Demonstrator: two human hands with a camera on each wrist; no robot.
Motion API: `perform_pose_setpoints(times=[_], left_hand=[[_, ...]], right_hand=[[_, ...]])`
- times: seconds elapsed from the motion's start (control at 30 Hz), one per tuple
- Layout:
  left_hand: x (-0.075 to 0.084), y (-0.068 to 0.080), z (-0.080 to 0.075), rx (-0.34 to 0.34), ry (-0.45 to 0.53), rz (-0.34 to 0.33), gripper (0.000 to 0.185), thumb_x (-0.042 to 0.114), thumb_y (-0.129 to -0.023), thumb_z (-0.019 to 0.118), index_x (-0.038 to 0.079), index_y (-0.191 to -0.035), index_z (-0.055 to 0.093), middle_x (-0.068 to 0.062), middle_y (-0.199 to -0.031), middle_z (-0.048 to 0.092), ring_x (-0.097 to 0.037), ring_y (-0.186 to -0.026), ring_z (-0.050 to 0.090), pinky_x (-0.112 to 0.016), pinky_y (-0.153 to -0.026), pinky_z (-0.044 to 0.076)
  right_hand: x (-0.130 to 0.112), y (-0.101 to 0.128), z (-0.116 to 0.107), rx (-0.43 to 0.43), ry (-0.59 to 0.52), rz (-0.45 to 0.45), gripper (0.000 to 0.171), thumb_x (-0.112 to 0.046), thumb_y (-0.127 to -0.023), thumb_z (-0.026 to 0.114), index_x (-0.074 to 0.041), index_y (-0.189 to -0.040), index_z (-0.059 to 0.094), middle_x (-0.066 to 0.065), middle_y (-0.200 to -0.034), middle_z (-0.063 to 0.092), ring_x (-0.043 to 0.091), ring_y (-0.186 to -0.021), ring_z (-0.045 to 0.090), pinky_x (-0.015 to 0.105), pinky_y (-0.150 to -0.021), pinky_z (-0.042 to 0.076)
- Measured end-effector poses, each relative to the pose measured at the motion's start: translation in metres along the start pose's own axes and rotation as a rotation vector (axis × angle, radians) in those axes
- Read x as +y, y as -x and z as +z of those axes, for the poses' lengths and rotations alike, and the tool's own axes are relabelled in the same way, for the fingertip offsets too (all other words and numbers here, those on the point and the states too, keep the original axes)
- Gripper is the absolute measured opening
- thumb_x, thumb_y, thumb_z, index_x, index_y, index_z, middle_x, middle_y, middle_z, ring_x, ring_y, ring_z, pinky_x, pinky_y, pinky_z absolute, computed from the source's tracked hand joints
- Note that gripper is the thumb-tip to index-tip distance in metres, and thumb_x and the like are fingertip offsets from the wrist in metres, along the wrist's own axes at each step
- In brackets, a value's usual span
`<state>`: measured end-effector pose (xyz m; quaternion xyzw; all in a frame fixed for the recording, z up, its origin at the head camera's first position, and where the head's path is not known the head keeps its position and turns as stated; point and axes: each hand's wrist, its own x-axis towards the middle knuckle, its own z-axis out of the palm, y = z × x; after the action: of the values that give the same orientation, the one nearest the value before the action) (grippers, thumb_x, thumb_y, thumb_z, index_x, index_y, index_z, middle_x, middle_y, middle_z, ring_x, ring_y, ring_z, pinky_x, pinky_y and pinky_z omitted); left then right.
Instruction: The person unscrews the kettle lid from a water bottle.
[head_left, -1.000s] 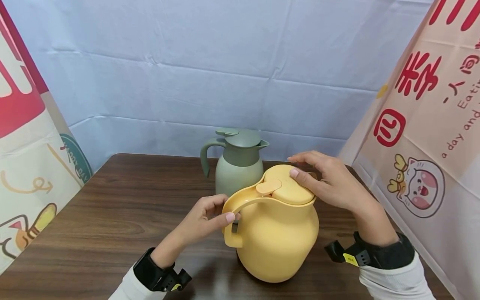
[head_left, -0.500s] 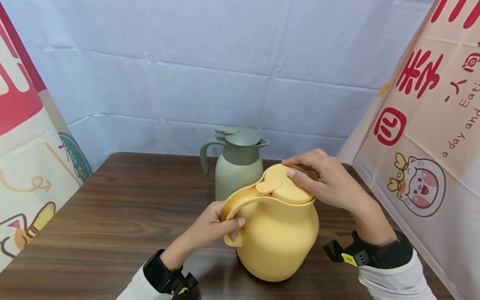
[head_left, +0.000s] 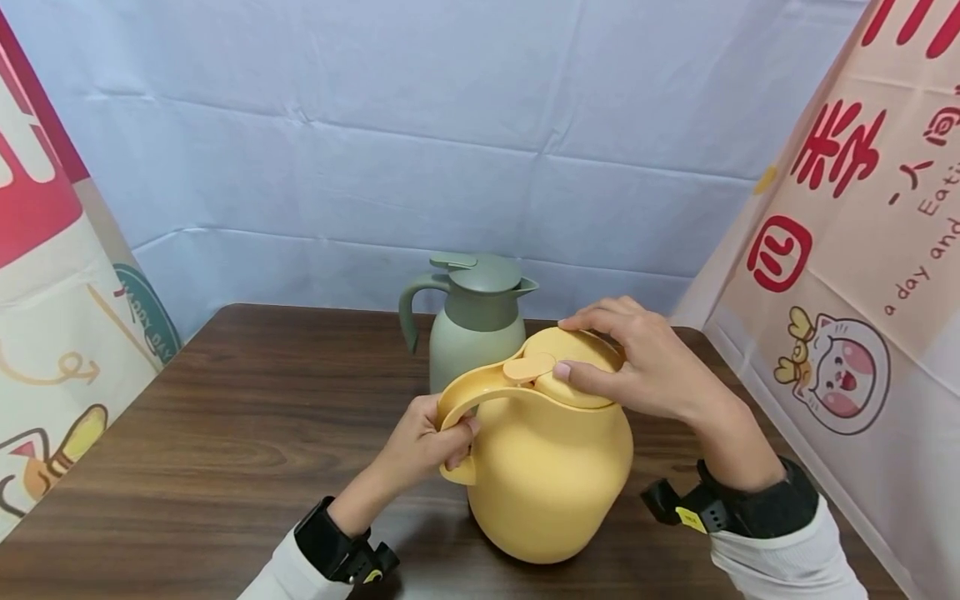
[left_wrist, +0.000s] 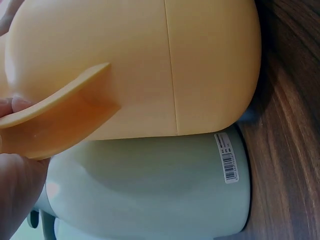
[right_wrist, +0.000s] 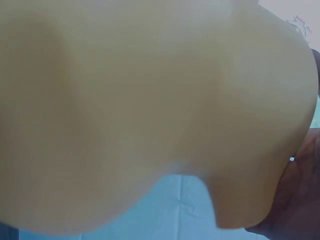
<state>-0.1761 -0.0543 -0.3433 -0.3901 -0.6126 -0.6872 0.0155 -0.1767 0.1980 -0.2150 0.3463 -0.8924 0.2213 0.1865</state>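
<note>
A large yellow thermal jug (head_left: 551,483) stands on the wooden table at the front, its handle toward the left. My left hand (head_left: 423,437) grips that handle (left_wrist: 60,117), with the thumb over its near side. My right hand (head_left: 637,358) rests across the round lid (head_left: 573,354), fingers along the far edge and thumb on top beside the lid's lever (head_left: 528,367). The lid sits on the jug's mouth. In the right wrist view the yellow body fills most of the picture and hides the right hand's fingertips.
Close behind the yellow jug stands a green thermal jug (head_left: 480,325), handle to the left, spout to the right; a barcode label (left_wrist: 227,157) is low on its body. A pale cloth (head_left: 360,167) hangs behind the table (head_left: 225,417). Printed cloths hang at both sides.
My left hand has moved in and closed its fingers round the handle. My right hand has slid left over the lid, thumb now by the lever. The yellow jug has shifted slightly left.
</note>
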Motion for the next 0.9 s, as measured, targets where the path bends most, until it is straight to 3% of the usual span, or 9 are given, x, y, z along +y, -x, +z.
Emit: perform_pose_setpoints(times=[0.23,0.47,0.63,0.77,0.9], left_hand=[[-0.001,0.001,0.002,0.038,-0.020,0.010,0.019,-0.008,-0.086,0.050,-0.003,-0.067,0.052,-0.009,-0.042,0.041,-0.019,-0.037,0.042,-0.028,-0.040,0.038],[-0.001,0.003,0.005,0.078,-0.074,0.019,0.016,-0.009,-0.086,0.049,-0.003,-0.072,0.054,-0.007,-0.044,0.042,-0.019,-0.036,0.042,-0.028,-0.037,0.037],[0.001,0.004,0.000,-0.007,-0.036,-0.004,0.014,-0.010,-0.085,0.046,-0.003,-0.074,0.051,-0.009,-0.048,0.042,-0.018,-0.041,0.041,-0.027,-0.042,0.039],[0.004,0.003,-0.005,-0.098,-0.028,-0.033,0.013,-0.008,-0.087,0.048,-0.002,-0.076,0.049,-0.010,-0.053,0.044,-0.017,-0.047,0.044,-0.027,-0.048,0.041],[0.005,0.002,-0.008,-0.141,-0.024,-0.060,0.014,-0.005,-0.089,0.051,0.002,-0.077,0.048,-0.010,-0.056,0.045,-0.015,-0.050,0.045,-0.027,-0.050,0.040]], right_hand=[[-0.005,-0.003,-0.001,-0.045,0.047,0.007,0.036,-0.032,-0.080,0.069,-0.009,-0.107,0.067,0.004,-0.104,0.061,0.023,-0.102,0.049,0.043,-0.082,0.037],[-0.009,-0.006,-0.003,-0.115,0.065,0.030,0.051,-0.043,-0.076,0.072,-0.008,-0.113,0.064,0.003,-0.103,0.055,0.021,-0.096,0.049,0.038,-0.076,0.037],[-0.017,-0.016,-0.010,-0.232,0.113,0.031,0.062,-0.049,-0.073,0.072,-0.005,-0.116,0.063,0.005,-0.101,0.056,0.022,-0.093,0.050,0.037,-0.075,0.039],[-0.022,-0.024,-0.016,-0.332,0.141,0.032,0.063,-0.050,-0.073,0.072,-0.007,-0.118,0.063,0.005,-0.097,0.055,0.020,-0.087,0.050,0.035,-0.072,0.040],[-0.024,-0.029,-0.020,-0.396,0.141,0.038,0.061,-0.050,-0.074,0.071,-0.009,-0.118,0.062,0.005,-0.098,0.053,0.021,-0.089,0.050,0.037,-0.074,0.040]])
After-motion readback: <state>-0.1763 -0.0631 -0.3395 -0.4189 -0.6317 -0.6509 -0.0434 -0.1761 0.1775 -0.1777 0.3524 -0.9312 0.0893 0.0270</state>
